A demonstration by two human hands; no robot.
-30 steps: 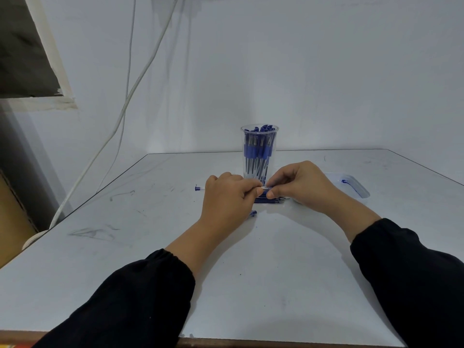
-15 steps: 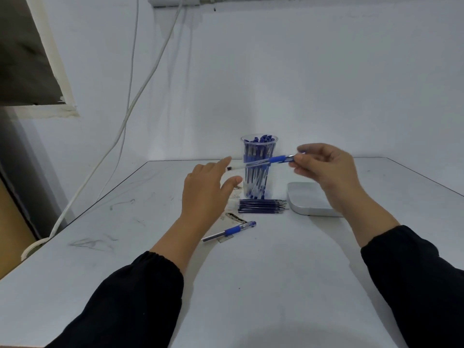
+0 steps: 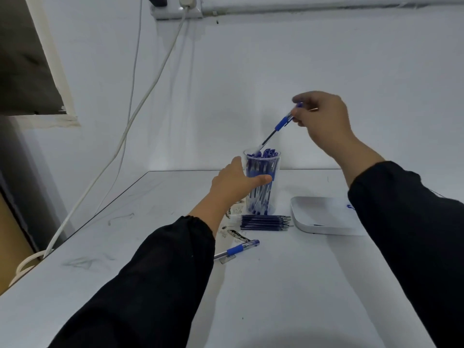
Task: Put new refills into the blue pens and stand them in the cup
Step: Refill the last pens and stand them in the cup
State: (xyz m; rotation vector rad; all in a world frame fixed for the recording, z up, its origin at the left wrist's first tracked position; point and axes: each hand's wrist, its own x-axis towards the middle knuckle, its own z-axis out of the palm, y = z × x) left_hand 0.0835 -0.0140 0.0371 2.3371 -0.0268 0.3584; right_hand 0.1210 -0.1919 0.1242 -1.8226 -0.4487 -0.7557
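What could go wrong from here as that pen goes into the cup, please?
1. The cup already looks packed with pens, so the slanted pen in the right hand may catch on the others instead of sliding down.
2. If the left hand loosens, a sideways push might tip the tall cup onto the refills.

Right hand (image 3: 324, 119) with pen (image 3: 277, 128) over cup (image 3: 262, 182)

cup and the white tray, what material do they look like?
Cup: clear, glossy, thin-walled, likely plastic; the pens inside show straight through it. Glass cannot be ruled out.
Tray: opaque white with smooth rounded corners and a soft sheen, probably moulded plastic, though glazed ceramic would look similar.
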